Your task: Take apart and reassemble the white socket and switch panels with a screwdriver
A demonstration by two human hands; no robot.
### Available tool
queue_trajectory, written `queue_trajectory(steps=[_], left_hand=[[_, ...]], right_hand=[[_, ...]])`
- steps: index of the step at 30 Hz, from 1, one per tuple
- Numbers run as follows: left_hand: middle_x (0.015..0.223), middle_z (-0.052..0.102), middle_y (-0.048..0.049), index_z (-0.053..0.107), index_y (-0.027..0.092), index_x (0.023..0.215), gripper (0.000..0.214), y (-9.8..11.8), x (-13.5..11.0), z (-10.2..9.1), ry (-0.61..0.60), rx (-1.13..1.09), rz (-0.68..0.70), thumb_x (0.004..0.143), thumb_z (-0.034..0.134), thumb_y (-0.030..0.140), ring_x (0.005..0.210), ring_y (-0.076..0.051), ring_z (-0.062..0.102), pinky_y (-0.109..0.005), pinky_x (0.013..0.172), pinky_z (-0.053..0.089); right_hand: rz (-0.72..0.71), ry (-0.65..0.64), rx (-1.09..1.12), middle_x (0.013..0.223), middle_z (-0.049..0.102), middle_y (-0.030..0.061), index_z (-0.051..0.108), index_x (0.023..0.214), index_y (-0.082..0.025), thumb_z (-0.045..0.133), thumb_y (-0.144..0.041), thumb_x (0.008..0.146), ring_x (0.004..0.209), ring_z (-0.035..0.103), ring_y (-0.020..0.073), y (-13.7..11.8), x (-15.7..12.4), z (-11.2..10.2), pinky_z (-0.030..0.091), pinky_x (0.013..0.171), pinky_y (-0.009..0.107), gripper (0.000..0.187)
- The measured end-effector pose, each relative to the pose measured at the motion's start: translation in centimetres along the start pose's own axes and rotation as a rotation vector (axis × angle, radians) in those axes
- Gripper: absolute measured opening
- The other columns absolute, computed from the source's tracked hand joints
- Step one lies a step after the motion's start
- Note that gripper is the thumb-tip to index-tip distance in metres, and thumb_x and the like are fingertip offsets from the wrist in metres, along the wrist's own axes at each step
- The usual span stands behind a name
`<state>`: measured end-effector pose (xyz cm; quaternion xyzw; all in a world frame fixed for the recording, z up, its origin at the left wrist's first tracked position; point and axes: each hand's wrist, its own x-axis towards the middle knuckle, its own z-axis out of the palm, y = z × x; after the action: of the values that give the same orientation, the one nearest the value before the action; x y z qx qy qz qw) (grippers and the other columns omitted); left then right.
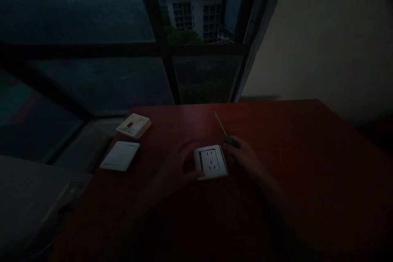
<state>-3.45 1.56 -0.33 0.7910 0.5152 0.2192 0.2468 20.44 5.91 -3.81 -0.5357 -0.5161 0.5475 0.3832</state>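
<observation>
Socket plate point(211, 162), square white plastic, pinched at its edge by left grip point(178, 168); right grip point(244, 156) clasps thin green-handled screwdriver point(221, 127).

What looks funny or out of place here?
The near plate and far plate seem to poke over the table's left edge. The socket and screwdriver look whole. Too dark to be sure.

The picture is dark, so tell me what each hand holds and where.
The right hand holds a screwdriver by its green handle, shaft pointing away. The left hand grips the white socket plate at its left edge, on the table.
</observation>
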Motion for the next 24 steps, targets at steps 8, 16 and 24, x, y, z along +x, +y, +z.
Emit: queue_trajectory(steps=[8,16,24], left_hand=[[0.146,0.037,-0.0137,0.034,0.023,0.141,0.095,-0.4,-0.2,0.6,-0.112,-0.086,-0.06,0.061,0.084,0.036,0.133,-0.031,0.036,-0.05,0.107,0.035],[0.139,0.046,-0.0116,0.036,0.025,0.139,0.088,-0.4,-0.4,0.6,-0.075,-0.035,-0.002,0.064,0.082,0.032,0.127,-0.03,0.044,-0.048,0.103,0.039],[0.139,0.047,-0.0096,0.034,0.027,0.14,0.085,0.3,-0.3,0.3,-0.041,0.06,0.098,0.068,0.079,0.034,0.126,-0.03,0.045,-0.047,0.104,0.04]], right_hand=[[0.037,-0.036,-0.042,0.06,0.054,-0.0041,0.062,0.094,-0.019,0.061,-0.044,0.077,0.047,0.047,0.0096,-0.8,-0.6,-0.2,0.036,0.043,0.021,0.031],[0.041,-0.102,-0.043,0.062,0.055,-0.0038,0.062,0.089,-0.019,0.062,-0.043,0.077,0.049,0.048,0.0097,-0.8,-0.9,0.1,0.037,0.045,0.022,0.027],[0.025,-0.115,-0.026,0.059,0.05,-0.0053,0.058,0.08,-0.021,0.063,-0.046,0.077,0.048,0.046,0.0093,-1.5,-1.5,0.0,0.035,0.044,0.021,0.026]])
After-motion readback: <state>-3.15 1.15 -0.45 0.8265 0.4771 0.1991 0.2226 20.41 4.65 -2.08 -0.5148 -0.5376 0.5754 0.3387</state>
